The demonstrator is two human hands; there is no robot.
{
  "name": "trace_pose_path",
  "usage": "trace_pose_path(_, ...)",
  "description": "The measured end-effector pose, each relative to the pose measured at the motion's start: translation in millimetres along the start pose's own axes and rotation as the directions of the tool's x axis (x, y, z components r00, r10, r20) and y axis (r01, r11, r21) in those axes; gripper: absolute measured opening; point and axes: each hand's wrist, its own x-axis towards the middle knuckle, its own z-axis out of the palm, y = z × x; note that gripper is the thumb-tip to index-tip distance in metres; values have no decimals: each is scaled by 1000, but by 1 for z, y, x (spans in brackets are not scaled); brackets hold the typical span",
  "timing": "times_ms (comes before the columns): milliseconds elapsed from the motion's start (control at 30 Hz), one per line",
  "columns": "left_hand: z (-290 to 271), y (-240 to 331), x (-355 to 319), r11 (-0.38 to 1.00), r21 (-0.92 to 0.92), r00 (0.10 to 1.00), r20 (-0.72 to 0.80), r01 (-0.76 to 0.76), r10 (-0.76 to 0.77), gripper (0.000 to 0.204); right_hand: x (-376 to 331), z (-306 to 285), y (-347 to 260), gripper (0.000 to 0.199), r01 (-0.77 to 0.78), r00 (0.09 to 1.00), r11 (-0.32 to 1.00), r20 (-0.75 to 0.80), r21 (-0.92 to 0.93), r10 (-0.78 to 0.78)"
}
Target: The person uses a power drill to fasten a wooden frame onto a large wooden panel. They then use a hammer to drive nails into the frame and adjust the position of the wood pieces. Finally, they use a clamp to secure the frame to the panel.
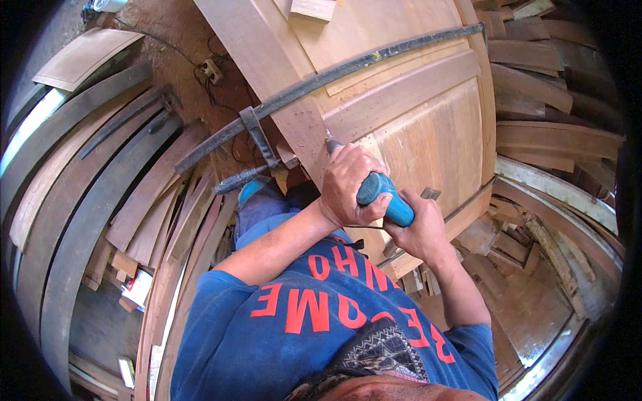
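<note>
A blue-green power drill (388,199) is held in both hands over a wooden panel door (421,147). My left hand (353,184) wraps round the front of the drill's body. Behind it, my right hand (422,224) is closed round the handle end. The thin drill bit (328,134) points away from me at the door's left frame piece, close to a joint. Whether its tip has entered the wood I cannot tell. Small shavings lie scattered near it. A long dark bar clamp (374,59) spans the door just beyond the drill.
A small wood block (313,8) rests on the door's far part. Boards (87,187) are stacked at the left, and more timber (555,137) lies at the right. A power socket (212,70) with cables sits on the brown floor. The clamp's handle (241,179) juts out near my left forearm.
</note>
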Motion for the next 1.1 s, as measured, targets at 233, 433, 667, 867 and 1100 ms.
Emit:
trace_pose_path(233,0,-5,-3,1000,13,999,47,-25,24,43,4,-5,8,33,75,997,993,1,-92,-75)
trace_pose_path(433,8,-1,-7,1000,-29,1000,-16,-6,5,43,4,-11,11,37,122,993,981,23,-151,-120)
trace_pose_path(667,12,8,-8,996,-41,996,-30,77,-79,53,2,-15,16,33,189,980,974,-32,-123,-194)
trace_pose_path(867,12,11,-9,997,35,998,23,63,-64,63,-2,-12,23,33,210,977,972,-18,-108,-214)
trace_pose_path(1100,12,7,-12,997,47,997,37,65,-67,59,-1,-11,27,34,210,976,970,-36,-123,-216)
